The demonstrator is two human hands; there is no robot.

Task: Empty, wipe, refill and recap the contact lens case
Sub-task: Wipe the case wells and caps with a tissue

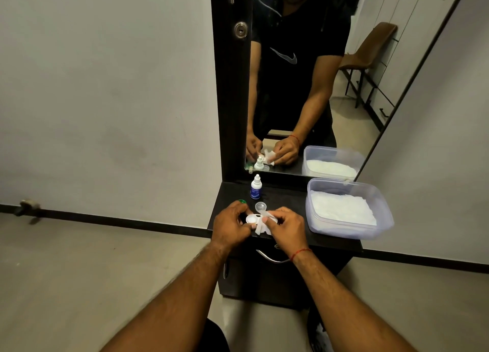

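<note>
Left hand [231, 226] curled round the lens case [250, 218] at the shelf's [288, 195] front edge — right hand [287, 228] pinched a tissue [260, 228] against it. Clear cap [260, 206] at the case's 12 o'clock.

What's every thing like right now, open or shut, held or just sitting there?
Lens case: uncapped, held by left hand.
Tissue: pinched by right hand, against the case.
Clear cap: off, lying on the tabletop.
Green cap: off, behind the left hand.
Bottle: upright, capped.
Tub: lidless, tissues inside.
Drawer: shut.
</note>
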